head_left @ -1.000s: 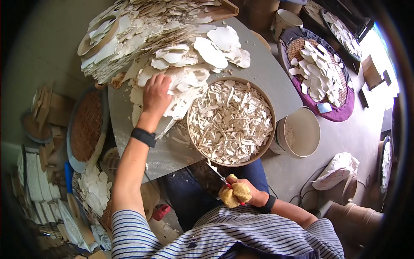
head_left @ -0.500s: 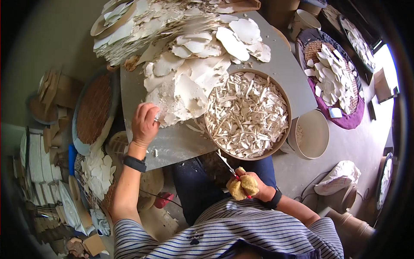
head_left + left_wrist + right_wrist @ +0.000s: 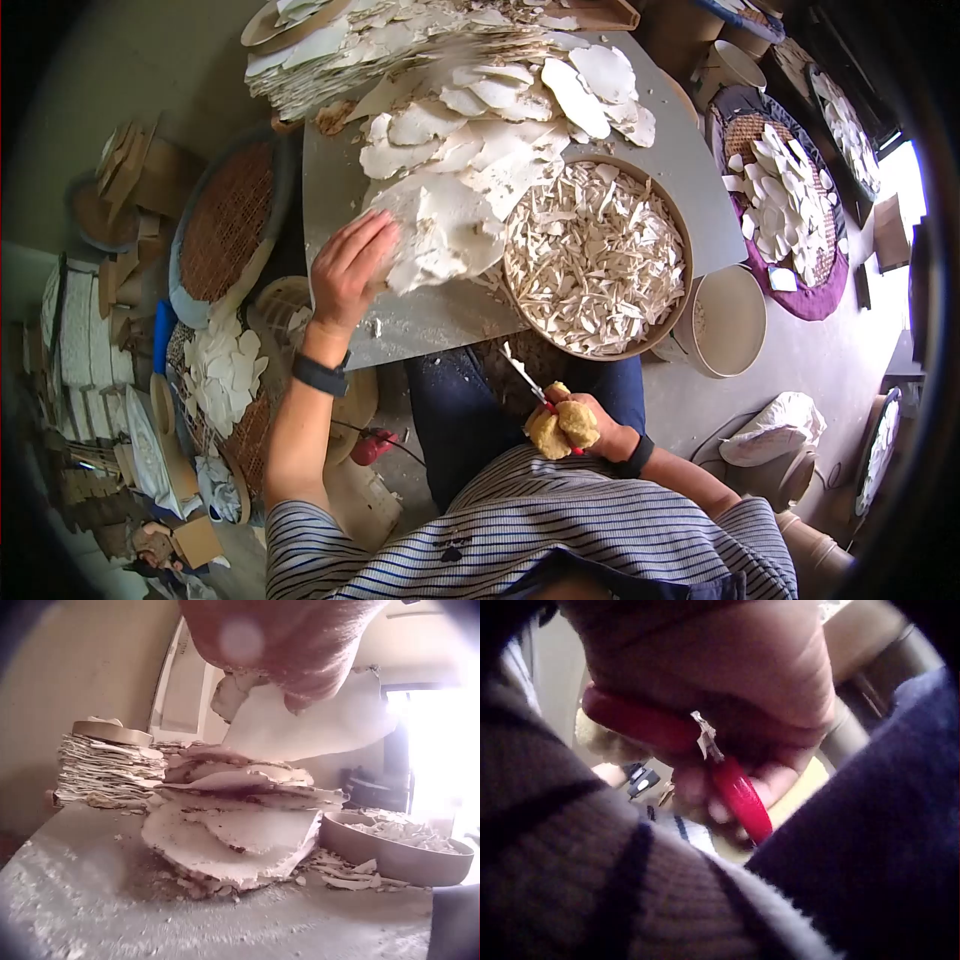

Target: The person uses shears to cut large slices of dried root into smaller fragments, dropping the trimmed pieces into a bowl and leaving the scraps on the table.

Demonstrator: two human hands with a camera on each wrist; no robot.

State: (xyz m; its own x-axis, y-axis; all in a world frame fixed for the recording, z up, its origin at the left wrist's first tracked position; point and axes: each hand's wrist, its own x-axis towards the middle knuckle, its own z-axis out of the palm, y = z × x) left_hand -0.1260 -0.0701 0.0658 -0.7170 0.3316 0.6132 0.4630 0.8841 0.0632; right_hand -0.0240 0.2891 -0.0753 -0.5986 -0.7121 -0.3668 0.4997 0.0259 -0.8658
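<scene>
A broad, ragged white sheet (image 3: 440,235) is held at its left edge by my left hand (image 3: 350,272). In the left wrist view the raised sheet (image 3: 307,724) tilts above a pile of similar flat pieces (image 3: 247,825). Over my lap, my right hand (image 3: 612,428) grips red-handled scissors (image 3: 524,374), blades pointing up and left. Yellow spongy padding (image 3: 563,428) bulges around the grip. The right wrist view shows the curved red handles (image 3: 739,796) against my fingers. Right of the pile stands a round shallow tray (image 3: 390,859), heaped with cut white strips (image 3: 595,255).
Tall stacks of white sheets (image 3: 400,50) fill the table's far side. A pale bucket (image 3: 735,320) stands by the table's right edge. Farther right, a purple-rimmed basket (image 3: 825,285) bears white pieces. Woven round trays (image 3: 225,235) lean at the left. Crumbs dot the grey tabletop (image 3: 440,322).
My left hand came from the top of the pile to its near left edge, then took hold of a sheet and lifted it. My right hand keeps holding the scissors. The head view shifted.
</scene>
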